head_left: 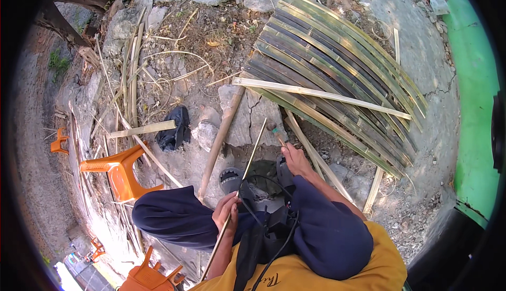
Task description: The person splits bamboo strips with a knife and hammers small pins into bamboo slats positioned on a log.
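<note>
Bamboo strip point(240, 183) in left hand point(225, 210) — three orange stools point(118, 171).

We see no packages, labels, signs or screens anywhere in this view.
</note>
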`<state>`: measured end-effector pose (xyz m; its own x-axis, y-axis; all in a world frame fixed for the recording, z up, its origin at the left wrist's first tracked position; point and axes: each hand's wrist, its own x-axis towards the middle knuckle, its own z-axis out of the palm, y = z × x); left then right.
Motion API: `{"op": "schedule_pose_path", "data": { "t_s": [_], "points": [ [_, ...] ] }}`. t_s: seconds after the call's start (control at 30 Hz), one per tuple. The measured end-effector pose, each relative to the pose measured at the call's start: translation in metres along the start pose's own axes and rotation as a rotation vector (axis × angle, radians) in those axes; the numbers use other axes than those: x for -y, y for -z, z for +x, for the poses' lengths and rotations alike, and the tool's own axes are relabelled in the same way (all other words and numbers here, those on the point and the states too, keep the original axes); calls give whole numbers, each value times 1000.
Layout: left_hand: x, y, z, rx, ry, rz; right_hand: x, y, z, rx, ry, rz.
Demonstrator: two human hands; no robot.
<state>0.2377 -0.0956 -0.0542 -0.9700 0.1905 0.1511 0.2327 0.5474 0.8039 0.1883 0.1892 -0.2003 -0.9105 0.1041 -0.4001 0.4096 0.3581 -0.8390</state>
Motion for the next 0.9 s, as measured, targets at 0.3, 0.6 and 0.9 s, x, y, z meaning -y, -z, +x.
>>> {"op": "schedule_pose_path", "data": {
  "t_s": [0.3, 0.6, 0.9],
  "points": [
    [-6, 1, 21, 173, 92, -41, 23, 15, -2, -113, -5, 162],
    [12, 20, 43, 421, 228, -311, 45, 5, 46, -168, 101, 121],
    [1, 21, 52, 239, 393, -593, 42, -18, 64, -170, 110, 128]
  ]
}}
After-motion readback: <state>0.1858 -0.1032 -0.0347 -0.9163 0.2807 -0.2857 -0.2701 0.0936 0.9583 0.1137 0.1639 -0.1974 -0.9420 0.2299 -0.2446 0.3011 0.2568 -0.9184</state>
